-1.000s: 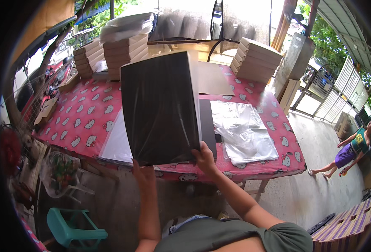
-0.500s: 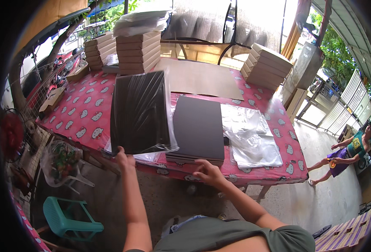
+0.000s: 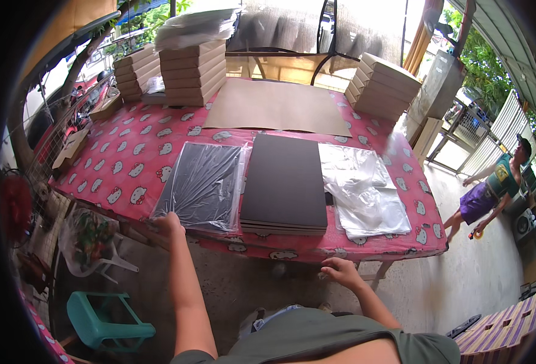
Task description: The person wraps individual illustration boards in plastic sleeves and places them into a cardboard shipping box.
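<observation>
A black board in a clear plastic sleeve (image 3: pixel 210 185) lies flat on the table's left half, its wrapping wrinkled and shiny. At its near left corner my left hand (image 3: pixel 169 224) is closed, fingers pinching the edge. Beside it on the right is a neat stack of black boards (image 3: pixel 284 182), unwrapped on top. My right hand (image 3: pixel 342 272) hovers in front of the table's near edge, fingers loosely bent and apart, holding nothing visible. Right of the stack lies a pile of clear plastic sleeves (image 3: pixel 368 194), touched by neither hand.
A pink patterned cloth covers the table (image 3: pixel 113 167). A brown cardboard sheet (image 3: pixel 274 108) lies behind the boards. Stacked brown boxes (image 3: pixel 192 76) stand at the back left, more boxes (image 3: pixel 382 88) back right. A green stool (image 3: pixel 107 318) is low left. Another person (image 3: pixel 492 185) walks at right.
The sleeved board came down from a tilted, raised position to lie flat on the table. My right hand drew back from the stack toward me. The other person moved closer to the table.
</observation>
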Tool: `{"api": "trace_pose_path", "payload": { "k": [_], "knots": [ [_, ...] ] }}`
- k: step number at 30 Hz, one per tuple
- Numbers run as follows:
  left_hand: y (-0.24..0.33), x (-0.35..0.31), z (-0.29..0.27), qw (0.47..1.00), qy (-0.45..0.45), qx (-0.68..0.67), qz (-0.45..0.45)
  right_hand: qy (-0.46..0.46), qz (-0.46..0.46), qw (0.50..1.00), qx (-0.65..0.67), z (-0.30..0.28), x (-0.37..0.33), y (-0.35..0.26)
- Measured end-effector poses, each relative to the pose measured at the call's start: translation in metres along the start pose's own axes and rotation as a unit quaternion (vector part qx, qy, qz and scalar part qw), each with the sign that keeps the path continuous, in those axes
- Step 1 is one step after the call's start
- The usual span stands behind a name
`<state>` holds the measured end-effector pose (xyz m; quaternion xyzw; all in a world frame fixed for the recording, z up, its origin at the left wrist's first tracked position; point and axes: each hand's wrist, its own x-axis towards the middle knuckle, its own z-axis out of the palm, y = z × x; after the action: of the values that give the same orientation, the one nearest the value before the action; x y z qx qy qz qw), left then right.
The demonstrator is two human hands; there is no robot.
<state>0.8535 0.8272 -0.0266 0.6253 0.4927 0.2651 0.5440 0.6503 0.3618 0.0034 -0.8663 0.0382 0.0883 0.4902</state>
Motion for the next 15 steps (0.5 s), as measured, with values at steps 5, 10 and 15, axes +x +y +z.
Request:
{"api": "trace_pose_path", "payload": {
  "k": [5,10,15],
  "knots": [
    [-0.041,0.037,-0.008,0.990,0.022,0.136,0.021,0.017,-0.102,0.990,-0.096,-0.004,0.017,0.005],
    [-0.088,-0.020,-0.022,0.999,-0.036,-0.010,0.010,-0.053,-0.064,0.996,-0.041,-0.002,0.025,-0.032],
    [-0.152,-0.078,-0.086,0.976,-0.142,-0.059,-0.155,-0.207,-0.084,0.972,0.070,0.041,0.037,-0.081]
  ]
}}
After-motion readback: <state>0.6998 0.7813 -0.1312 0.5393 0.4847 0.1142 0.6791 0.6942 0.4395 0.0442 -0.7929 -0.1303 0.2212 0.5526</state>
